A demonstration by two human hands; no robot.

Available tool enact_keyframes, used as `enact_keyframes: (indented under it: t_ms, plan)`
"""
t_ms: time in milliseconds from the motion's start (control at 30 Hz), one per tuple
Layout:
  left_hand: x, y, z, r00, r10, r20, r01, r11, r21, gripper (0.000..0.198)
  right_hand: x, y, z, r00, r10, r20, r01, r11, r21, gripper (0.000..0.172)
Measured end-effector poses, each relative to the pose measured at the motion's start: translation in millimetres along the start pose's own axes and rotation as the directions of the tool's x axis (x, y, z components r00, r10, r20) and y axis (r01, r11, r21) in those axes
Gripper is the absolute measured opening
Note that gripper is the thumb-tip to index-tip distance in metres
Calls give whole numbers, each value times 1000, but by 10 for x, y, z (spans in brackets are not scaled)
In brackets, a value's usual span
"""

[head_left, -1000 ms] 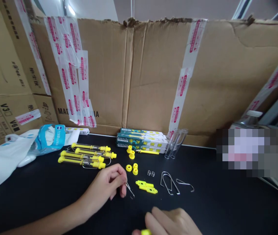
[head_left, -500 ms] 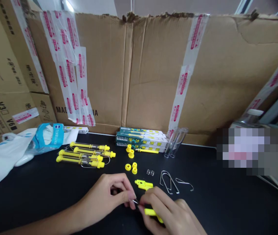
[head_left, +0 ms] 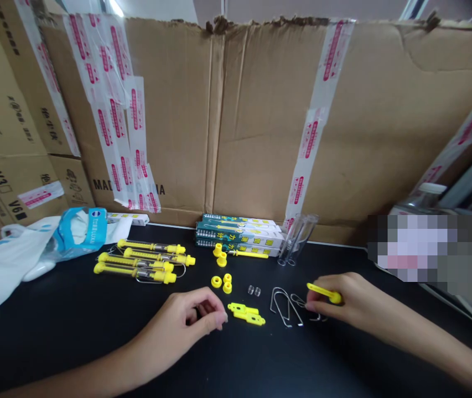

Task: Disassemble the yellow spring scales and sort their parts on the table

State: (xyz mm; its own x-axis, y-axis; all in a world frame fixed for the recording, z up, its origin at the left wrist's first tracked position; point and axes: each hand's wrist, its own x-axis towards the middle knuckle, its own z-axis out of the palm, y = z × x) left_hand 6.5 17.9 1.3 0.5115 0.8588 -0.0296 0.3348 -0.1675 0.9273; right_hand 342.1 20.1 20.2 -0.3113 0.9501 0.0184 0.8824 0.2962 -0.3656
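My left hand (head_left: 196, 319) rests on the black table (head_left: 73, 331) with its fingers curled into a pinch; whatever it holds is hidden. Just right of it lie two flat yellow plastic pieces (head_left: 246, 314). My right hand (head_left: 343, 305) is closed on a thin yellow rod (head_left: 322, 291), and its fingertips touch a small wire hook (head_left: 302, 303). Bent wire clips (head_left: 282, 305) lie between the two hands. Yellow caps (head_left: 221, 282) and small clear rings (head_left: 254, 290) sit a little farther back.
Several assembled yellow tube gauges (head_left: 140, 262) lie at the left. Printed boxes (head_left: 239, 235) and clear tubes (head_left: 297, 239) stand against the taped cardboard wall (head_left: 260, 121). A white plastic bag (head_left: 7, 265) and blue pack (head_left: 81, 232) lie far left; a bottle (head_left: 426, 198) is at right.
My right hand has moved from beside the left hand out to the right, carrying the yellow rod to the wire hook. My left hand has stayed almost in place.
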Motion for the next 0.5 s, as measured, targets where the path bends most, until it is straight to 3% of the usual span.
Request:
enact_keyframes:
  t_ms: [267,400,500]
  plan:
    - [-2,7,-8,1000,-2,4,2,1000,8,25,6,-23,-17,995,100,-23,-99,995,13,28]
    - [-16,24,-2,1000,10,3,-10,1000,8,26,-64,-350,-34,997,53,53,-62,977,206,34]
    - [-35,8,5,999,41,21,-41,999,-10,28,-130,-708,204,995,-85,42,63,926,372,34]
